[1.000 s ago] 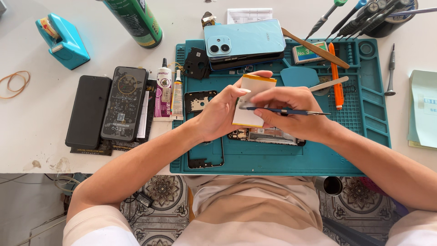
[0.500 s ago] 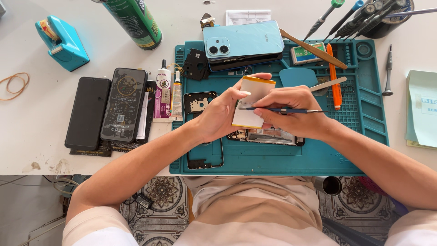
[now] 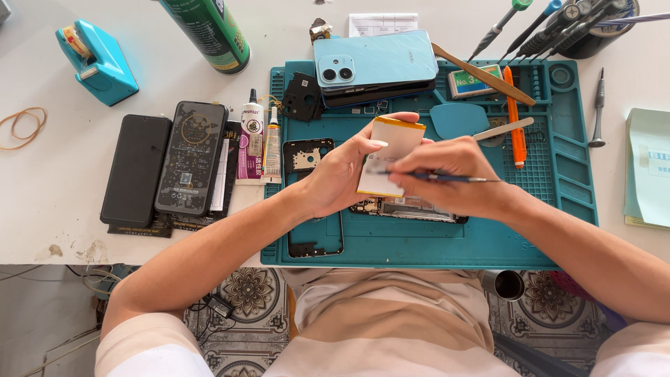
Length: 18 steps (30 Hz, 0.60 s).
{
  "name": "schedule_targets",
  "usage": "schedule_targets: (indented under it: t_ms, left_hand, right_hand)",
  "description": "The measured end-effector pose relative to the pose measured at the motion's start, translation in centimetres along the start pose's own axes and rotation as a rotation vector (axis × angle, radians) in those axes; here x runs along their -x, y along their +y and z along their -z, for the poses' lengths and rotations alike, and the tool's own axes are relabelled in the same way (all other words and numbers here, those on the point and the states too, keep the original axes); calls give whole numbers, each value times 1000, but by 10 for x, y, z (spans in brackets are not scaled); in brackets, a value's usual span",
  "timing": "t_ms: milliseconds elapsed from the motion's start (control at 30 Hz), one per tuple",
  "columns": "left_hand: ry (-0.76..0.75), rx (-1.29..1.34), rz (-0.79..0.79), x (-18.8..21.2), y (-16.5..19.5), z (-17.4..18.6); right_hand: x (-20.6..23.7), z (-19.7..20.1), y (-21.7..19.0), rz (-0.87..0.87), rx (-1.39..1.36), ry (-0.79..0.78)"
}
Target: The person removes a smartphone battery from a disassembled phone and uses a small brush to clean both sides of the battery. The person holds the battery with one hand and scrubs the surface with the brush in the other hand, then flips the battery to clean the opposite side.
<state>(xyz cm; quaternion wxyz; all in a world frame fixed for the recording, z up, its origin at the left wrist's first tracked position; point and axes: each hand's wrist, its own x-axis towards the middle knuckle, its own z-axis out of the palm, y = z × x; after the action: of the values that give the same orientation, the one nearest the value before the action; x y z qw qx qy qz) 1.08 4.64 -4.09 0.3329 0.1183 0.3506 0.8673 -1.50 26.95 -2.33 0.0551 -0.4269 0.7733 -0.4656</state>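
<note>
A teal tape dispenser [image 3: 98, 63] sits far left on the white worktop [image 3: 63, 188], a rubber band [image 3: 22, 126] nearer the edge. Two dark phones [image 3: 167, 167] lie beside glue tubes [image 3: 259, 143]. A light-blue phone [image 3: 377, 64] rests on the far teal mat [image 3: 558, 202], an orange tool [image 3: 515, 115] to its right.

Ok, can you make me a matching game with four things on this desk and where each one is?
Things:
1. flat battery
2. thin blue tool
3. light blue phone
4. tape dispenser

Places:
A. far left on the white table, off the mat
B. held up in the left hand
C. lying at the top of the teal mat
D. gripped in the right hand, tip against the battery

Right pairs: 1-B, 2-D, 3-C, 4-A
</note>
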Motion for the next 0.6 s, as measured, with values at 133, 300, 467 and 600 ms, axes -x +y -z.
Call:
schedule_targets:
  t_ms: [133, 300, 467, 600]
  left_hand:
    - [-48, 34, -31, 2, -2, 1]
    - [-81, 25, -71, 1, -3, 2]
    - [-55, 67, -52, 5, 1, 3]
    - [-76, 90, -99, 6, 1, 2]
  right_hand:
    - [0, 3, -3, 36, 99, 12]
    - [-1, 1, -7, 74, 93, 33]
    - [0, -5, -9, -98, 67, 84]
    - [-2, -3, -12, 40, 61, 95]
